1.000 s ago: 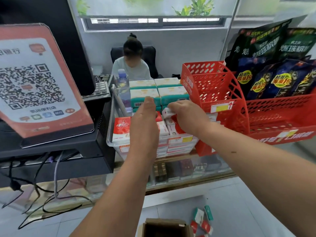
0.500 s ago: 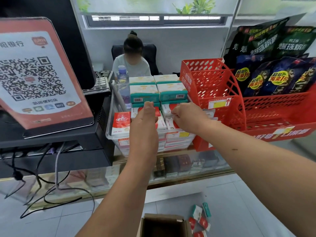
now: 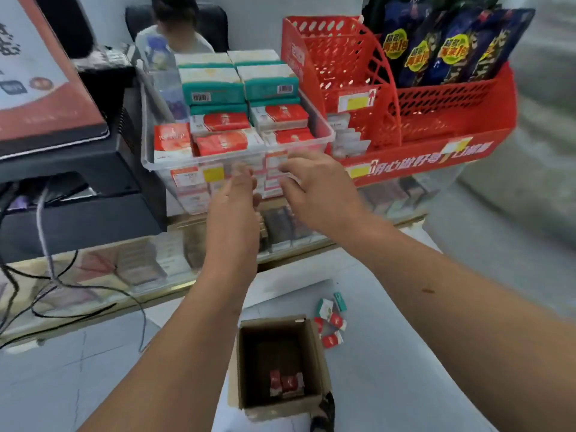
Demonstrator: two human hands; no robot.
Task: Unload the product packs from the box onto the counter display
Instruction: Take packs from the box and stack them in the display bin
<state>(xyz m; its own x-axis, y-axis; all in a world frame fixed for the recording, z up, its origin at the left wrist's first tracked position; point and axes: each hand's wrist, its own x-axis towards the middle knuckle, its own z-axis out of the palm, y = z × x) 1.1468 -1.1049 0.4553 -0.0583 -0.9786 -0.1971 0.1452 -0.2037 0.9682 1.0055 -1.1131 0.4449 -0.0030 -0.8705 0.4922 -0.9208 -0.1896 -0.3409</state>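
Both hands are hovering empty in front of the clear bin: the left hand [image 3: 232, 198] is loosely open with fingers pointing at the bin's front wall, and the right hand [image 3: 314, 182] is spread open just beside it, fingertips near the rim. Neither is gripping anything.

Red and white product packs [image 3: 227, 141] are lying in rows inside the clear bin [image 3: 149, 157] on the tabletop [image 3: 93, 275], with green and white packs [image 3: 212, 85] stacked behind them. Down on the floor, the cardboard box [image 3: 314, 347] is standing open, with a few red packs [image 3: 285, 381] showing at its bottom. Several loose packs [image 3: 330, 319] are lying on the floor just beside the box.

Judging by the empty hands, a placing step is finishing and a fetching step is coming up. The next move is calling for a reach well down to the box, gathering the remaining packs, then bringing them up to the bin's front rows. The loose packs beside the box probably need collecting too.
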